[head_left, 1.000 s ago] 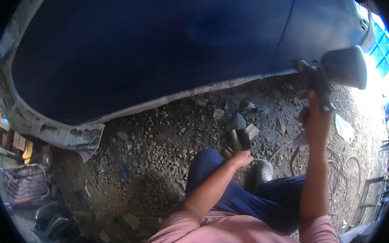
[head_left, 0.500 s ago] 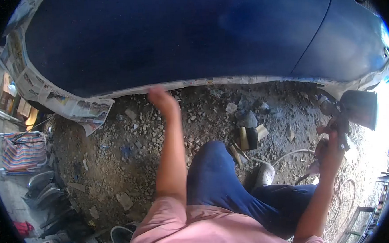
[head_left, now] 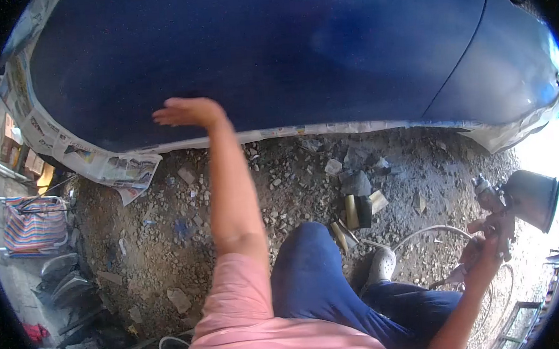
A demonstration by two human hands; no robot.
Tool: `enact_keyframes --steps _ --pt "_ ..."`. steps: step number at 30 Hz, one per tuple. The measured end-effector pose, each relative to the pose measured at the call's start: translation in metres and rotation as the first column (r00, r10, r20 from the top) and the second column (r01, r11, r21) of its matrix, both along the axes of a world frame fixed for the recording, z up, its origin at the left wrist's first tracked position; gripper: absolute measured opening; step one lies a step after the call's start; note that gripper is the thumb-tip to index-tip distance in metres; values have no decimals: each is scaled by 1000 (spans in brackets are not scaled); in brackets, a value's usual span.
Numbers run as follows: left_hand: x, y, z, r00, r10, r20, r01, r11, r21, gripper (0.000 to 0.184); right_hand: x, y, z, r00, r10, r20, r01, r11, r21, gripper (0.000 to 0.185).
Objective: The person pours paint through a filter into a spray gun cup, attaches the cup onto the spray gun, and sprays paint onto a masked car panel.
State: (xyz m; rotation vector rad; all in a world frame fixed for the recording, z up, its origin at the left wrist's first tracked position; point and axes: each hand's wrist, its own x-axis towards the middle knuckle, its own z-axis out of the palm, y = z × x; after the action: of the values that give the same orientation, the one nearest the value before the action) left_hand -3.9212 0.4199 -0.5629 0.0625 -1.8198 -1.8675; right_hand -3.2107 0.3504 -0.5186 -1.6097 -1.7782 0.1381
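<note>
A dark blue car body panel [head_left: 253, 61] fills the top of the head view, its lower edge lined with newspaper masking [head_left: 109, 166]. My left hand [head_left: 189, 111] is stretched out in front of the panel's lower left part, fingers extended and holding nothing. Whether it touches the paint I cannot tell. At the right, my right hand [head_left: 488, 242] is wrapped around the handle of a paint spray gun [head_left: 494, 203]. The gun's large grey cup [head_left: 532, 198] sits on its right side. A pale hose [head_left: 433, 228] runs over the ground close to that hand.
Gravel ground [head_left: 156, 246] lies under the car, with stone blocks [head_left: 355, 182] and wood pieces [head_left: 360, 210] near my knee. On the left stand a striped folding chair [head_left: 36, 224] and dark parts [head_left: 69, 290]. A metal frame [head_left: 519, 326] lies at lower right.
My left hand has moved up and left from the panel's lower edge to in front of the panel. My right hand and the spray gun have shifted slightly down and right.
</note>
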Motion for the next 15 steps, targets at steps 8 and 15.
enact_keyframes --steps 8,15 --pt "135 66 -1 910 -284 -303 202 940 -275 95 -81 5 36 798 1 -603 -192 948 -253 43" --pt "-16 8 116 698 -23 -715 -380 835 -398 73 -98 -6 59 693 174 -699 -447 865 -227 40"
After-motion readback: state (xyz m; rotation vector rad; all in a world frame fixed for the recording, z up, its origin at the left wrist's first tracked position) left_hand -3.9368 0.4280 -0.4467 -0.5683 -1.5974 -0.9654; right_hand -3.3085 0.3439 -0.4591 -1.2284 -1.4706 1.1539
